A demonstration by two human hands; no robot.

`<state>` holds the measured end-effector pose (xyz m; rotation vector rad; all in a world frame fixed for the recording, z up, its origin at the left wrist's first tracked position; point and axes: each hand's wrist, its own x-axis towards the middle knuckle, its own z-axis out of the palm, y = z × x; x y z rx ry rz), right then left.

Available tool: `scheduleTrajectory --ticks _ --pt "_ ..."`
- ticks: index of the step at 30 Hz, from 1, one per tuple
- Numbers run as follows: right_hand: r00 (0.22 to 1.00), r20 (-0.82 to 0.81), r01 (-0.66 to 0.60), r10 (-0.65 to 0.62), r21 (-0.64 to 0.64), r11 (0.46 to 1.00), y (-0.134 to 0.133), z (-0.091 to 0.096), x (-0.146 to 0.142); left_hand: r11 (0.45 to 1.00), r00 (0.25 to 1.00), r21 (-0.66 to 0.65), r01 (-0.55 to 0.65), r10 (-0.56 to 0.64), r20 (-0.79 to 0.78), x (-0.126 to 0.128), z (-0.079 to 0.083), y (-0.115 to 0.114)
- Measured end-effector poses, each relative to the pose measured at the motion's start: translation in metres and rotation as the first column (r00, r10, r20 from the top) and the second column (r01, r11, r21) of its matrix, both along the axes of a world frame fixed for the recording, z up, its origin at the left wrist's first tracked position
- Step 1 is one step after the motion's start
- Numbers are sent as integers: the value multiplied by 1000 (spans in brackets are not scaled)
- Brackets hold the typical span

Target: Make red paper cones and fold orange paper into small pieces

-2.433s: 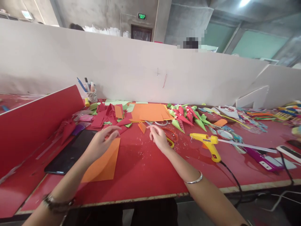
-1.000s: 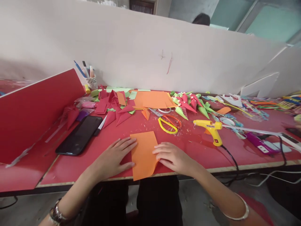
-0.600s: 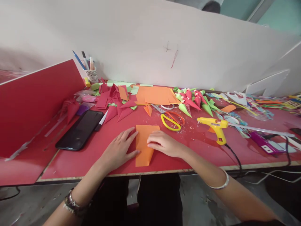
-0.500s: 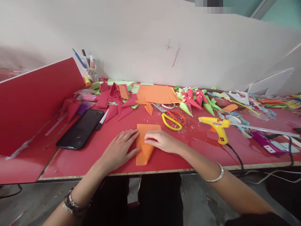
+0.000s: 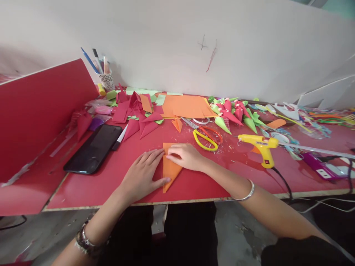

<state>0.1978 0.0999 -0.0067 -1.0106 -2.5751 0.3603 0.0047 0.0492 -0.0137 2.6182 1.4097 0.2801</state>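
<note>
A small orange paper (image 5: 169, 170) lies folded into a downward-pointing triangle on the red table (image 5: 194, 184), near its front edge. My left hand (image 5: 142, 173) lies flat with fingers spread, holding down the paper's left side. My right hand (image 5: 184, 156) presses on the paper's upper edge, fingers together and bent. Yellow-and-orange scissors (image 5: 206, 136) lie just beyond my right hand.
A black phone (image 5: 93, 148) lies to the left. A yellow glue gun (image 5: 260, 145) with its cable stands on the right. Red, green and orange paper scraps (image 5: 144, 111), a stack of orange sheets (image 5: 185, 107), paper cones (image 5: 235, 114) and a pen cup (image 5: 105, 79) line the back by the white partition.
The orange sheet was pulled to the table's front, then its right side was folded over diagonally into a triangle. Both hands stayed pressed on it. The view tilted down.
</note>
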Motion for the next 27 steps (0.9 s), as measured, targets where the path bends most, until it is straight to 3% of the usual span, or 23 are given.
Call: scheduleTrajectory --ticks 8,27 --pt "998 -16 54 -53 46 997 -1 -7 -2 999 999 -7 -33 33 -38 0 -4 0" --pt "995 -30 97 -96 11 995 1 -9 -4 1000 1000 8 -18 18 -5 -2 -6 0"
